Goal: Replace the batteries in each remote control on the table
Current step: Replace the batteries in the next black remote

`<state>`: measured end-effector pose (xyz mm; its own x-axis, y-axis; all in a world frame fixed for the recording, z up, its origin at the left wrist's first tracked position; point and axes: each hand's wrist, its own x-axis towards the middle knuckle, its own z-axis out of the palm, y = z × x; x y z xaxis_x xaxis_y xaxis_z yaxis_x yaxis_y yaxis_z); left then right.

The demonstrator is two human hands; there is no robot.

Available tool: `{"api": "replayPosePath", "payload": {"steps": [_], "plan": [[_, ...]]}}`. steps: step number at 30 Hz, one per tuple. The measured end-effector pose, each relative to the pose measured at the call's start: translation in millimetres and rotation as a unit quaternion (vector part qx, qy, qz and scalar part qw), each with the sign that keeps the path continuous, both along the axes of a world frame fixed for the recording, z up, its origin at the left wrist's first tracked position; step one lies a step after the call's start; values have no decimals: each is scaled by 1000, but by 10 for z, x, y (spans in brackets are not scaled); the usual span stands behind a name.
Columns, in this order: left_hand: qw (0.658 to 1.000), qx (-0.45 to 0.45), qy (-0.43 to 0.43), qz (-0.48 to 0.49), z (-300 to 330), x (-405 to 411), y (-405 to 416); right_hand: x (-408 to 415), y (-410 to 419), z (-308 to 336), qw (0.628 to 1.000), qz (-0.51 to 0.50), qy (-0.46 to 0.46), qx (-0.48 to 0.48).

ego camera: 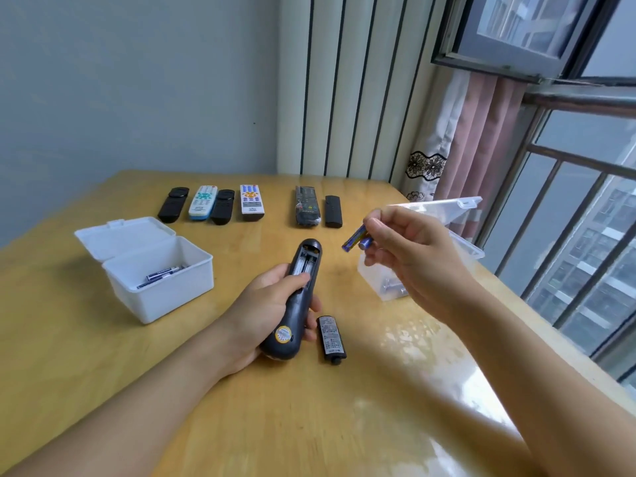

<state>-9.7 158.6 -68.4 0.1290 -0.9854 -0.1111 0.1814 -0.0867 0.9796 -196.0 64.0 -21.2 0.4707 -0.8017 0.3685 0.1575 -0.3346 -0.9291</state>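
My left hand (265, 306) grips a dark remote (296, 301) face down, just above the wooden table (103, 356). Its battery compartment (304, 263) lies uncovered and looks empty, with my thumb at its lower edge. The remote's black cover (331, 339) lies on the table just right of it. My right hand (409, 249) pinches two blue and gold batteries (356, 239) in the air, to the right of the remote's top end.
An open white box (155, 273) with a few batteries stands at the left. A clear plastic box (464, 242) with its lid up sits behind my right hand. Several remotes (211, 204) lie in a row at the back, with a dark remote (306, 208) and a black cover (333, 211) beside them.
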Motion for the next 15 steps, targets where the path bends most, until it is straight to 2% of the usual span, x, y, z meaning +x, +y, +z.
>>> {"api": "replayPosePath", "payload": {"steps": [3,6,10,15], "plan": [[998,-51,-17,-40,1,7,42,314,209,-139,998,-6,-49,44],[993,-101,-6,-54,-13,-9,69,488,270,-250,999,-50,-21,-7],[992,-115,-22,-52,-50,-10,52,488,247,-273,989,-103,36,-102],[990,-106,-92,-36,-67,-74,49,482,260,-318,978,-135,70,-146]]}}
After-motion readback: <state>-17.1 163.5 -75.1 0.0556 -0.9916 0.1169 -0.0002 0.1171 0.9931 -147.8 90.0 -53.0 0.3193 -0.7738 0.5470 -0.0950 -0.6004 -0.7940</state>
